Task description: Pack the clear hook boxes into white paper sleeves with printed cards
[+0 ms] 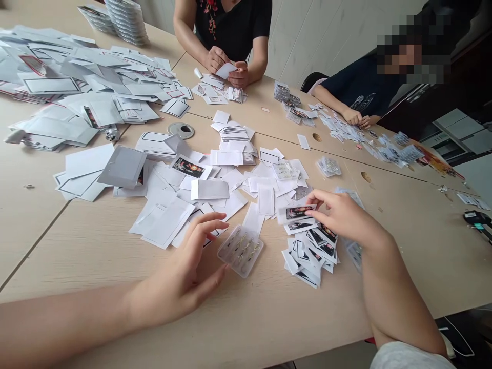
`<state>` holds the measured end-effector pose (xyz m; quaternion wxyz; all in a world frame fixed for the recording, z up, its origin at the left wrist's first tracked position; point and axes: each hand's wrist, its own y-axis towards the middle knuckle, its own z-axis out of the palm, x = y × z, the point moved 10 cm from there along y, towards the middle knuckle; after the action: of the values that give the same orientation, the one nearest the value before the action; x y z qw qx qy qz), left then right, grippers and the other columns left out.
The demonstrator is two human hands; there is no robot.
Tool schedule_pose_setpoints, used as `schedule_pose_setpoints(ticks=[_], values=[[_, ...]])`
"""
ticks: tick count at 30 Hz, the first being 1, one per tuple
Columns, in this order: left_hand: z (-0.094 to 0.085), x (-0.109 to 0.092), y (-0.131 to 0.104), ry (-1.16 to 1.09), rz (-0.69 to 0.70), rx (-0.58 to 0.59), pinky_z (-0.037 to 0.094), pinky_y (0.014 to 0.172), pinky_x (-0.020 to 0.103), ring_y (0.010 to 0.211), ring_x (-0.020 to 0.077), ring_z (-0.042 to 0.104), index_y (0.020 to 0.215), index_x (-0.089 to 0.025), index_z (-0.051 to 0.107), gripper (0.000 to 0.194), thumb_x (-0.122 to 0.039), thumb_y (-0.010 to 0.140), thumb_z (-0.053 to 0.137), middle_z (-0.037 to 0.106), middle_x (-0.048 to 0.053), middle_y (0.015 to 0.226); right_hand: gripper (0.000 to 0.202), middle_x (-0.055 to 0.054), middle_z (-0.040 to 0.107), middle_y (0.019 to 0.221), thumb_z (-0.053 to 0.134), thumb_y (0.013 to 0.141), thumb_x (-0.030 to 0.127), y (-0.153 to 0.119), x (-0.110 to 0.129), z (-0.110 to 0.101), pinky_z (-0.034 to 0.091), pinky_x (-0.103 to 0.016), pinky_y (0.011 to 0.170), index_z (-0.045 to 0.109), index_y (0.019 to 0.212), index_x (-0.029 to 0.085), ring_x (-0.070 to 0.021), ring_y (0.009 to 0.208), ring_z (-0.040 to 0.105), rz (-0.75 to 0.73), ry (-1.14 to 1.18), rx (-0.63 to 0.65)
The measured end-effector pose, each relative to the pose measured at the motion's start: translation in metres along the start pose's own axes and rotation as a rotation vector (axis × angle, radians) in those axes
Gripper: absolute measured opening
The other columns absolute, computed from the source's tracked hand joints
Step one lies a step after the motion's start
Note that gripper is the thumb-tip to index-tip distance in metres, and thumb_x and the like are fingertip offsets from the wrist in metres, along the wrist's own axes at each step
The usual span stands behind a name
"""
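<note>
My left hand (192, 266) is spread beside a clear plastic case (241, 251) that lies on the table and holds several small yellowish-green pieces in compartments. The thumb is at the case's lower left edge. My right hand (334, 212) pinches a black-printed card (298, 212) between thumb and fingers. Under it sits a loose pile of similar black and white cards (309, 256). White paper packets (169, 218) spread over the table beyond my hands, with a black card with red print (189, 167) among them.
A large heap of white packets (96, 82) covers the far left, near stacked clear cases (128, 23). Across the table, a person in black (234, 31) handles a packet. Another person (357, 97) sits at the right with more packets. Further cases (329, 166) lie beyond my right hand.
</note>
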<state>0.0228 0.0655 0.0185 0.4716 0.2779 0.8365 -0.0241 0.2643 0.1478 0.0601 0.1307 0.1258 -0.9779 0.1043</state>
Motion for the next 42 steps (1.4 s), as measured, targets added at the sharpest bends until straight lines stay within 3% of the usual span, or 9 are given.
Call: schedule_pose_setpoints(ticks=[4, 7, 10, 13, 17, 22, 26, 34, 42], values=[[-0.001, -0.001, 0.001, -0.045, -0.013, -0.001, 0.048, 0.088, 0.032, 0.118, 0.0239, 0.043, 0.131, -0.023, 0.031, 0.057, -0.016, 0.081, 0.057, 0.033, 0.014, 0.138, 0.012, -0.002, 0.068, 0.088, 0.056, 0.084, 0.031, -0.003, 0.011, -0.018, 0.045, -0.029, 0.064, 0.064, 0.090, 0.024, -0.0158, 0.069, 0.057, -0.050, 0.119, -0.202], [0.001, 0.001, 0.002, -0.121, -0.050, 0.017, 0.048, 0.083, 0.030, 0.109, 0.0205, 0.047, 0.126, -0.023, 0.035, 0.047, -0.020, 0.084, 0.055, 0.038, 0.013, 0.132, 0.022, -0.005, 0.067, 0.092, 0.062, 0.081, 0.032, -0.006, 0.013, -0.021, 0.051, -0.031, 0.070, 0.062, 0.101, 0.023, -0.0168, 0.077, 0.061, -0.050, 0.405, -0.309], [0.004, 0.003, 0.005, -0.220, -0.089, 0.060, 0.046, 0.077, 0.028, 0.092, 0.0163, 0.049, 0.110, -0.020, 0.045, 0.026, -0.027, 0.087, 0.054, 0.049, 0.009, 0.112, 0.032, -0.005, 0.064, 0.094, 0.066, 0.079, 0.028, -0.008, 0.031, -0.003, 0.054, -0.030, 0.074, 0.056, 0.110, 0.023, -0.0165, 0.084, 0.065, -0.096, 0.749, -0.250], [0.007, 0.007, 0.007, -0.346, -0.171, 0.100, 0.043, 0.071, 0.027, 0.079, 0.0137, 0.047, 0.098, -0.018, 0.049, 0.021, -0.036, 0.090, 0.049, 0.052, 0.004, 0.092, 0.024, -0.004, 0.063, 0.096, 0.066, 0.080, 0.024, -0.017, 0.062, 0.020, 0.056, -0.027, 0.070, 0.058, 0.103, 0.023, -0.0143, 0.081, 0.065, -0.160, 0.893, -0.165], [0.008, 0.007, 0.007, -0.511, -0.233, 0.110, 0.042, 0.074, 0.030, 0.079, 0.0150, 0.049, 0.083, -0.015, 0.052, 0.033, -0.044, 0.093, 0.041, 0.054, 0.003, 0.081, 0.012, -0.007, 0.061, 0.105, 0.062, 0.083, 0.021, -0.039, 0.099, 0.036, 0.055, -0.029, 0.073, 0.065, 0.094, 0.023, -0.0179, 0.095, 0.062, -0.305, 0.878, -0.189], [0.008, 0.007, 0.006, -0.477, -0.266, 0.099, 0.041, 0.077, 0.030, 0.082, 0.0163, 0.051, 0.079, -0.013, 0.056, 0.034, -0.042, 0.092, 0.043, 0.058, 0.004, 0.081, 0.020, -0.012, 0.053, 0.121, 0.062, 0.082, 0.020, -0.058, 0.114, 0.039, 0.053, -0.040, 0.081, 0.067, 0.100, 0.022, -0.0209, 0.095, 0.059, -0.329, 0.507, -0.448], [0.003, -0.003, 0.007, -0.375, -0.130, 0.069, 0.041, 0.075, 0.029, 0.078, 0.0147, 0.050, 0.079, -0.014, 0.057, 0.029, -0.036, 0.093, 0.043, 0.056, 0.004, 0.079, 0.021, -0.012, 0.058, 0.110, 0.066, 0.079, 0.021, -0.070, 0.133, 0.039, 0.049, -0.048, 0.087, 0.068, 0.100, 0.022, -0.0239, 0.095, 0.058, -0.412, 0.272, -0.646], [0.007, -0.045, 0.001, -0.135, 0.288, 0.145, 0.042, 0.073, 0.031, 0.075, 0.0162, 0.047, 0.079, -0.016, 0.054, 0.015, -0.013, 0.089, 0.044, 0.054, 0.005, 0.073, 0.027, -0.009, 0.068, 0.102, 0.067, 0.081, 0.023, -0.073, 0.138, 0.050, 0.057, -0.033, 0.084, 0.064, 0.107, 0.019, -0.0184, 0.096, 0.066, -0.572, 0.595, -0.457], [0.016, -0.063, -0.006, 0.010, 0.474, 0.219, 0.046, 0.078, 0.037, 0.084, 0.0208, 0.050, 0.087, -0.018, 0.055, 0.014, -0.007, 0.084, 0.046, 0.057, 0.007, 0.077, 0.022, -0.008, 0.071, 0.101, 0.066, 0.080, 0.022, -0.079, 0.132, 0.051, 0.059, -0.032, 0.083, 0.067, 0.102, 0.020, -0.0176, 0.091, 0.069, -0.608, 0.671, -0.416]])
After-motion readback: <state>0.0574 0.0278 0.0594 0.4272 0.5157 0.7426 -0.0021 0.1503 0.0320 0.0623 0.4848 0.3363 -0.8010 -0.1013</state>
